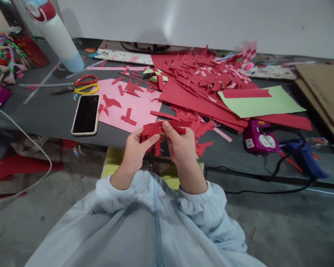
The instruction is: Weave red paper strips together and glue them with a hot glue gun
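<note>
Between my hands, just above the table's front edge, are folded red paper strips (152, 128) that cross one another. My left hand (137, 148) is closed on their left end, thumb on top. My right hand (180, 144) pinches the strips farther right, its thumb pressed on the upper one; the fingers beneath are hidden. Behind my hands lies a pink paper sheet (113, 111) with a red paper fish (132, 88) and several red pieces on it. Loose red strips (194, 120) are scattered right beside my right hand.
Left of the pink sheet are a phone (86, 115), scissors (86, 85) and a white bottle (57, 39). A heap of folded red paper (200, 72) covers the back. At right are a green sheet (263, 104), a purple box (261, 137), a blue glue gun (304, 157) and black cables.
</note>
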Demonstrator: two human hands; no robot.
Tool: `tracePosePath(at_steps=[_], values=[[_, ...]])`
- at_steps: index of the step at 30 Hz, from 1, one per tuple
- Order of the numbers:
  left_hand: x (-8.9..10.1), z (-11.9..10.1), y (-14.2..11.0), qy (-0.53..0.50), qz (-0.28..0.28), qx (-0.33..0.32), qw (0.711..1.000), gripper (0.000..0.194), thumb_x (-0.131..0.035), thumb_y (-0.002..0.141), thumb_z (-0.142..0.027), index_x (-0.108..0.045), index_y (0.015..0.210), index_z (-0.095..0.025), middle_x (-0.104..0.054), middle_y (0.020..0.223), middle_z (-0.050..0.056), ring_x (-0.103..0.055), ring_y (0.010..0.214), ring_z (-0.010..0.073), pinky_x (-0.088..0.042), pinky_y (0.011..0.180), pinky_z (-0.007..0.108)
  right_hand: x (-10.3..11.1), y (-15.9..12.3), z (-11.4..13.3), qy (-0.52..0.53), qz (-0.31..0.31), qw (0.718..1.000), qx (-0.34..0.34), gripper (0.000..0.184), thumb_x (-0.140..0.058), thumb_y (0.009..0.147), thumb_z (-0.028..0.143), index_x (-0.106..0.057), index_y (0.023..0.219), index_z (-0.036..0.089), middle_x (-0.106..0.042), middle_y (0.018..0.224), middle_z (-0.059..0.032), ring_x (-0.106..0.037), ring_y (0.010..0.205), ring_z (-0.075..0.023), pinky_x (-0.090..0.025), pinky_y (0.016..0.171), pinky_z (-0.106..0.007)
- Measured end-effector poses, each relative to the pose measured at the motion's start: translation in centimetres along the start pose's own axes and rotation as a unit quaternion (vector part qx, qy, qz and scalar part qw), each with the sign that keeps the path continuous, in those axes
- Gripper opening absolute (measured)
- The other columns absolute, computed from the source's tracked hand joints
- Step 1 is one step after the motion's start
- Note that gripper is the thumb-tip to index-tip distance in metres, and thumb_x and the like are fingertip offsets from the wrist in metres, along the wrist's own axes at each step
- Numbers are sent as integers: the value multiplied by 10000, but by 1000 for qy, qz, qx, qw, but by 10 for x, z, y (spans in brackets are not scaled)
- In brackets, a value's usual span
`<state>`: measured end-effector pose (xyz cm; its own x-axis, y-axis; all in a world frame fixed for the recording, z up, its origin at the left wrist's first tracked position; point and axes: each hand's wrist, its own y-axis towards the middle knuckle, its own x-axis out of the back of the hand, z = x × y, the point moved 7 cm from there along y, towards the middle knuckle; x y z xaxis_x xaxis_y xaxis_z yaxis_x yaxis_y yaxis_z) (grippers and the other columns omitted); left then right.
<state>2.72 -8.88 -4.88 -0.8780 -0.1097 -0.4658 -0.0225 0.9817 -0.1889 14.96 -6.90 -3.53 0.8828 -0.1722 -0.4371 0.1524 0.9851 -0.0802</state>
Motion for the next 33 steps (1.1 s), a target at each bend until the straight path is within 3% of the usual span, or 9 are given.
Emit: tracePosePath(at_steps=[10, 14, 18, 22, 29, 33], values=[[-2, 1, -1, 12, 19, 10, 1000, 381, -871, 640, -358, -696, 917, -164, -771, 830, 32, -722, 726, 156, -591, 722, 274, -1, 0, 1, -17, -11, 1000, -16, 309, -856, 593, 454, -715, 694, 198, -628, 577, 43, -506, 459, -61, -454, 423, -202], [-4, 8, -3, 31, 40, 59, 997, 466, -854, 663, -400, -657, 995, -139, -768, 784, 54, -742, 705, 191, -604, 664, 284, -2, -2, 4, -25, -5, 999, -23, 365, -835, 625, 485, -609, 625, 198, -503, 479, 71, -424, 395, -57, -375, 346, -196], [-8, 13, -6, 45, 71, 99, 992, 488, -864, 643, -415, -661, 961, -105, -765, 752, 79, -741, 669, 196, -618, 683, 305, -2, -1, 7, -13, -2, 1000, -19, 385, -834, 635, 485, -574, 622, 201, -471, 454, 78, -401, 364, -55, -312, 308, -193], [-8, 14, -5, 62, 92, 99, 989, 468, -859, 650, -423, -695, 945, -98, -773, 784, 87, -745, 696, 184, -621, 710, 289, 2, 2, 7, -29, -20, 999, -17, 420, -841, 604, 513, -561, 619, 201, -482, 455, 74, -439, 375, -66, -332, 320, -201], [-7, 13, -2, 63, 84, 97, 990, 532, -761, 712, -587, -717, 946, -111, -773, 801, 98, -739, 692, 202, -603, 631, 293, 3, 4, 3, -12, -13, 1000, -14, 366, -833, 638, 449, -576, 610, 189, -518, 487, 70, -436, 401, -51, -356, 362, -194], [-5, 4, -1, 44, 56, 40, 997, 477, -795, 701, -535, -693, 965, -151, -759, 781, 48, -707, 660, 165, -567, 626, 264, 4, 3, 4, -15, -21, 1000, -9, 331, -824, 642, 432, -608, 644, 182, -525, 513, 70, -452, 433, -57, -404, 405, -204]])
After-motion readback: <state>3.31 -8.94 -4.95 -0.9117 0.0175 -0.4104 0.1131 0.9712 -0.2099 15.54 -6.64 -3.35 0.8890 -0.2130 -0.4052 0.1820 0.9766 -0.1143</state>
